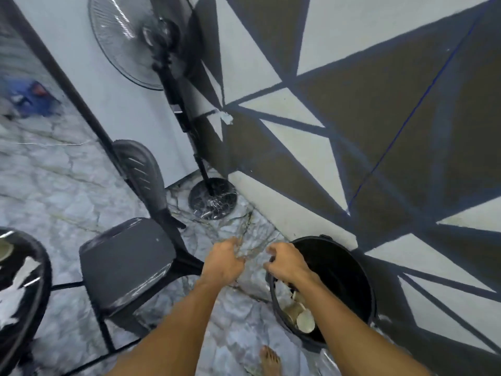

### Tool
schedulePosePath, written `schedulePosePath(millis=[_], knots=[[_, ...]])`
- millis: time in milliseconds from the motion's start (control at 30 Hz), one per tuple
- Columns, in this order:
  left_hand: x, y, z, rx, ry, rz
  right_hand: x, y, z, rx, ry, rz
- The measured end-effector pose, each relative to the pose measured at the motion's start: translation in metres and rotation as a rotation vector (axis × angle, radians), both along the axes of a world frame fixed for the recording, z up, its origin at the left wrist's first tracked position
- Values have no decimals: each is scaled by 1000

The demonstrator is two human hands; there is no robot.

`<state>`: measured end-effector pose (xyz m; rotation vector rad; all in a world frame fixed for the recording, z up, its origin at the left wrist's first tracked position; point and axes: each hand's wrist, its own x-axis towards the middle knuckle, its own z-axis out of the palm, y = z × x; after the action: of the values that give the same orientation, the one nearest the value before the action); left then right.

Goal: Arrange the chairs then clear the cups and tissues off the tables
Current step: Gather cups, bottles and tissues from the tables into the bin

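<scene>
Person is standing over a black bin (366,283) set against the patterned wall. Left hand (223,263) is hovering above the marble floor (54,191), fingers (235,244) loosely curled downward, holding nothing visible. Right hand (287,263) is hanging over the bin's near rim, fingers (271,251) slack and partly spread, also empty. Paper cups (301,313) are lying inside the bin, below the right forearm. One more cup (5,251) is sitting on the glossy round worktop (40,289) at far left. A dark chair (127,261) is standing between worktop and hands. Pedestal fan (212,198) is standing in the corner.
</scene>
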<state>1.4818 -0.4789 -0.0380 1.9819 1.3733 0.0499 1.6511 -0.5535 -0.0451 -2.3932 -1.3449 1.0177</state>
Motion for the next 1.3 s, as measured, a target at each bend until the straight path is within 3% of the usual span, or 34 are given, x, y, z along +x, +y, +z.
schedulePosePath(millis=[233, 567, 1000, 1300], knots=[[-165, 29, 32, 132, 87, 157, -153, 70, 43, 105, -106, 323], [-384, 23, 40, 145, 119, 537, -368, 133, 48, 177, -66, 745], [-521, 49, 23, 70, 140, 951, -528, 234, 33, 205, 5, 1061], [-585, 110, 41, 164, 95, 1155, -608, 333, 52, 389, 95, 1146]])
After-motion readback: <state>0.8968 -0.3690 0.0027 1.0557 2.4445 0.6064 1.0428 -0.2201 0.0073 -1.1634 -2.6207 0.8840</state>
